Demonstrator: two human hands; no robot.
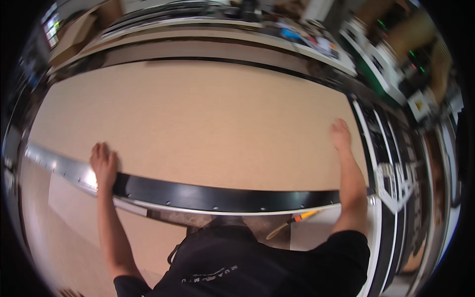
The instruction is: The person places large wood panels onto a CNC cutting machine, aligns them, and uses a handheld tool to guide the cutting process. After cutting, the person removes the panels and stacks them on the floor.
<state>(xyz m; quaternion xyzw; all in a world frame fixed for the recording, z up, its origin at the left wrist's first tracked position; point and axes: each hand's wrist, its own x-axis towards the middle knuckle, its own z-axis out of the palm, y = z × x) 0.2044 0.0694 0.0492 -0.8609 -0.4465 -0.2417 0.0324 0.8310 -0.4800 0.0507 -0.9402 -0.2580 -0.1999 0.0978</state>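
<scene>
A large pale wooden board [198, 123] lies flat across a machine table, filling most of the view from the left rim to the right. The person's left hand [104, 166] rests palm down on the near left part of the board, fingers spread and flat, gripping nothing, its heel just at the black rail [222, 195] that runs along the board's near edge. The right hand [341, 133] lies flat on the board near its right edge, farther away than the left, fingers stretched out and likewise clasping nothing. The two hands are well apart, with bare board between them. To the left of the left hand a bright metal strip [54, 163] continues the line of the rail. Near the person, below the rail, a tool with an orange handle [307, 215] lies on a lower surface. Beyond the board's far edge a cluttered bench [302, 39] stands blurred
</scene>
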